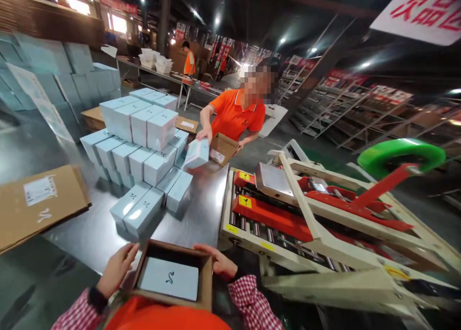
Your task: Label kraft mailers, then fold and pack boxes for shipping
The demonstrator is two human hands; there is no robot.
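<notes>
An open brown cardboard box (pixel 208 283) is at the bottom centre, close to my body, with a light blue box (pixel 171 278) lying inside it. My left hand (pixel 117 267) is at the box's left side, fingers stretched out. On the right side my right hand (pixel 218 262) rests against the top corner, its fingers laid along the rim. Just beyond stand stacked light blue boxes (pixel 139 159) on the metal table (pixel 190 229), several with a black squiggle on top.
Across the table a person (pixel 236 114) in orange holds a light blue box (pixel 197 153) and an open carton (pixel 224 148). Flat cardboard (pixel 68 195) lies at the left. A roller machine (pixel 273 219) with red guides and a green wheel (pixel 399 157) stands at the right.
</notes>
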